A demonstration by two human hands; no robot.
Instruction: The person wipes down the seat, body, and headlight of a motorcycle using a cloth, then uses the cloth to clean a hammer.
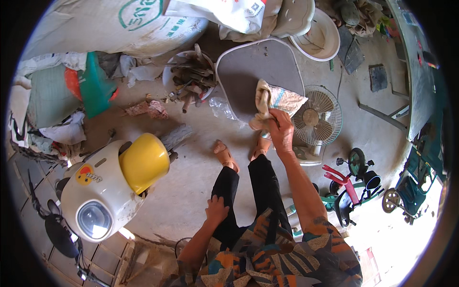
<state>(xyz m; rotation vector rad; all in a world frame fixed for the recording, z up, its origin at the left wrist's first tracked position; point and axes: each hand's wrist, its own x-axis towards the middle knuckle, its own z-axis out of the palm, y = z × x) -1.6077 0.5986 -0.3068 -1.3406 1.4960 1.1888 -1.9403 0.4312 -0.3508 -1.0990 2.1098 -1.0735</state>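
Observation:
My right hand (281, 127) grips a crumpled, stained cloth (278, 98) with a blue stripe. It holds the cloth over the near right part of a square grey tabletop (247, 68) with a pale rim. A few dark crumbs lie near the tabletop's far edge. Resting on my thigh, over black trousers, my left hand (216, 211) appears to hold nothing. To the right of the cloth an electric fan (315, 118) with a round wire guard stands on the floor. My feet in sandals are on the concrete below the tabletop.
A white basin (166, 77) of tools and scrap stands left of the tabletop; another basin (335, 46) is behind it to the right. A white and yellow vehicle (118, 186) is at left. Child's tricycle parts (349, 190) lie at right. Large white sacks (107, 28) fill the back left.

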